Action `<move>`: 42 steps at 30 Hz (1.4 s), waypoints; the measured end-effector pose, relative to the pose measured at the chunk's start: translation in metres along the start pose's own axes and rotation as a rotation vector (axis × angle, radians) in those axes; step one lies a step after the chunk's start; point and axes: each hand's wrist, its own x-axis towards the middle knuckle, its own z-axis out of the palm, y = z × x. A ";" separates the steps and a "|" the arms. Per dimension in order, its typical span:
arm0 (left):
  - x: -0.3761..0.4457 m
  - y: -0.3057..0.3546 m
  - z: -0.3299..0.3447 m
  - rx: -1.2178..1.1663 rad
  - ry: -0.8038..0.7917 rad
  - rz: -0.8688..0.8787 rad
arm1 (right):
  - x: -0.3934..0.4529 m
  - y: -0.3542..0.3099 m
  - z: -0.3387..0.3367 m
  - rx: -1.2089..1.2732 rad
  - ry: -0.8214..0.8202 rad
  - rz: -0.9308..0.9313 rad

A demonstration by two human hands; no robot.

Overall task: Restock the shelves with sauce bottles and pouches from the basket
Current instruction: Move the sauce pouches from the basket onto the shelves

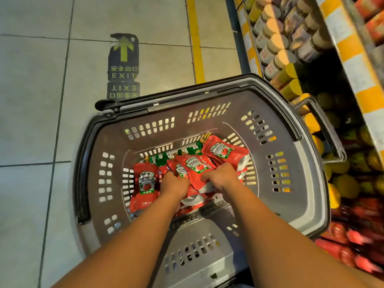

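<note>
Head view, looking steeply down: the tiled floor point(41, 121) fills the upper left of the frame, crossed by a yellow line point(195, 42) and an exit sticker point(123, 57). Down the right edge run the shelves point(340, 48), their tiers already packed with capped jars point(276, 44) near the top and red packs, blurred, at the lower right.

Centre frame sits the grey plastic basket point(301, 183), its slotted walls steep and its folded handle point(324, 129) lying against the shelf side. On its floor lies a heap of red Heinz ketchup pouches point(145, 183), green spouts pointing toward the top of the frame; no bottles show among them.

Both forearms reach in from the bottom edge. The left hand point(175, 187) has its fingers curled down into the pile, and the right hand point(221, 177) is curled round the lower end of one pouch; how many each holds I cannot tell.

By my judgement restocking is far from finished: many pouches remain, and this is a gathering step. Room is tight on the right, where the basket rim nearly meets the shelving, so lifted pouches must clear the wall and handle; the floor side lies open.
</note>
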 end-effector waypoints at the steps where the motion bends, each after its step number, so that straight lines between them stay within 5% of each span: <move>1: -0.002 -0.001 0.000 -0.023 -0.002 -0.006 | -0.004 0.000 -0.002 0.046 -0.011 0.017; 10: -0.038 0.004 -0.015 -0.167 -0.047 -0.053 | -0.052 -0.015 -0.029 0.096 -0.129 0.088; 17: -0.072 0.004 -0.036 -0.233 -0.117 0.082 | -0.105 -0.015 -0.072 0.337 -0.175 0.118; 24: -0.133 0.038 -0.052 -0.321 -0.192 0.294 | -0.182 -0.003 -0.130 0.587 -0.186 -0.061; 29: -0.202 0.067 -0.045 -0.282 -0.305 0.494 | -0.238 0.024 -0.176 0.833 -0.076 -0.167; 34: -0.265 0.074 -0.026 -0.357 -0.543 0.496 | -0.292 0.087 -0.218 1.081 0.051 -0.227; 42: -0.334 0.070 0.032 -0.145 -0.751 0.585 | -0.334 0.213 -0.256 1.313 0.249 -0.318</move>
